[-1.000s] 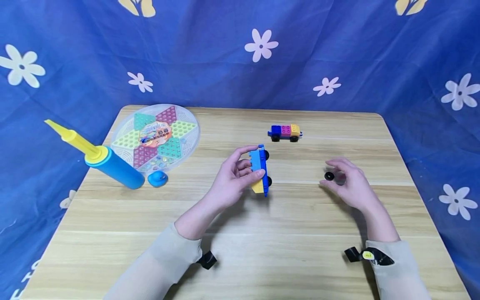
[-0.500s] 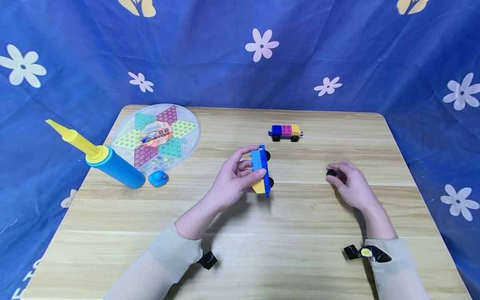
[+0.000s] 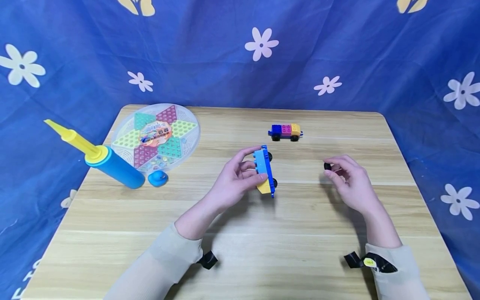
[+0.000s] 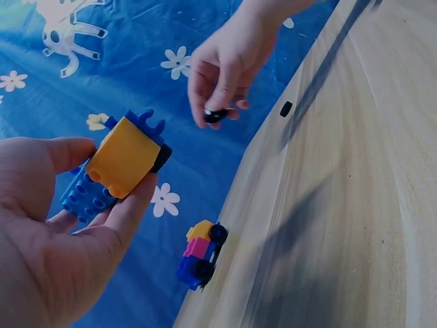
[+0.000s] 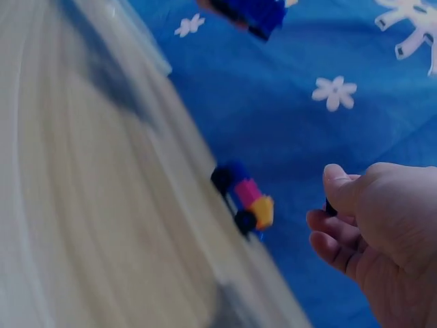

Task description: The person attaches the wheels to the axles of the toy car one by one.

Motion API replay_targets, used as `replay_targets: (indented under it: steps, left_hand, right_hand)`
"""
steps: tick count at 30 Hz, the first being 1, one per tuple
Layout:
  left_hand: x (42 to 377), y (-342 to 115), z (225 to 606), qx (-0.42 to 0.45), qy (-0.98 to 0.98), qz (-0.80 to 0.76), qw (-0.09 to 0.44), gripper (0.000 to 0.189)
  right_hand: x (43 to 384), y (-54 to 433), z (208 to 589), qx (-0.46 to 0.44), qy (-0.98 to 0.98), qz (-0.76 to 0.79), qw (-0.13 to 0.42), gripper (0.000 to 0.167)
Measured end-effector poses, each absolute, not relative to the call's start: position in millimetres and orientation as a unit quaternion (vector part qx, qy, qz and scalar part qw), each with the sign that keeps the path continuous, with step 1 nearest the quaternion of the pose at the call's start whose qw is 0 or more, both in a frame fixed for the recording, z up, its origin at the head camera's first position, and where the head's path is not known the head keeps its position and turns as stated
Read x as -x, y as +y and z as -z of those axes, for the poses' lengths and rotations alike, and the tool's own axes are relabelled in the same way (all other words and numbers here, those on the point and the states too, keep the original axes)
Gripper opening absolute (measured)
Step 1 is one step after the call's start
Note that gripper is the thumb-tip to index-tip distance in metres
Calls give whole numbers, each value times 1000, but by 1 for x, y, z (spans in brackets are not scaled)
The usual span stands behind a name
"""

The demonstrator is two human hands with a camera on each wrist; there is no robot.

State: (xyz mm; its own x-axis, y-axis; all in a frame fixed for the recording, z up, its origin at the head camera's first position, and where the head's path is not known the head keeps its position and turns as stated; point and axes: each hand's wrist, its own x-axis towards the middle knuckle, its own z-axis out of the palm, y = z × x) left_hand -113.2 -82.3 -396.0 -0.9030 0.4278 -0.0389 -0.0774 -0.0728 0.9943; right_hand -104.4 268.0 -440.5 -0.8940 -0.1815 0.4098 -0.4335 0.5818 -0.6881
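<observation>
In the head view my left hand [image 3: 234, 177] grips a toy block car [image 3: 265, 171] with light blue and yellow bricks on a dark blue base. The car is tipped up, its black wheels facing right. Thumb and fingers hold it by the bricks, as the left wrist view also shows on its yellow brick [image 4: 126, 157]. Over the right part of the table, my right hand [image 3: 350, 179] pinches a small black toy wheel [image 3: 327, 166] between thumb and fingertips. Another black wheel [image 4: 285, 108] lies on the table in the left wrist view; in the head view it is not visible.
A second block car [image 3: 286, 131], blue, pink and yellow, stands on its wheels at the back. To the left are a round Chinese checkers board [image 3: 157, 135], a blue and yellow hand pump [image 3: 116, 168] and a small blue object [image 3: 158, 178]. A blue curtain hangs behind the table.
My right hand has closed its fingers on the black wheel and lifted it from the table. The left hand has shifted slightly right with the car, which now leans a little more.
</observation>
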Motion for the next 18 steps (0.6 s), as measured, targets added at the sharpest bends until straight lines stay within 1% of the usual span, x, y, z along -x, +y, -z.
replay_targets:
  steps: [6, 14, 18]
  left_hand:
    - [111, -81, 393, -124, 646, -728, 192, 77]
    - [111, -78, 392, -128, 659, -717, 188, 78]
    - [111, -77, 392, -133, 654, -722, 182, 76]
  right_hand:
    - [97, 247, 417, -225, -844, -459, 161, 40]
    - [87, 220, 396, -264, -824, -484, 130, 40]
    - [83, 207, 389, -296, -810, -490, 126, 44]
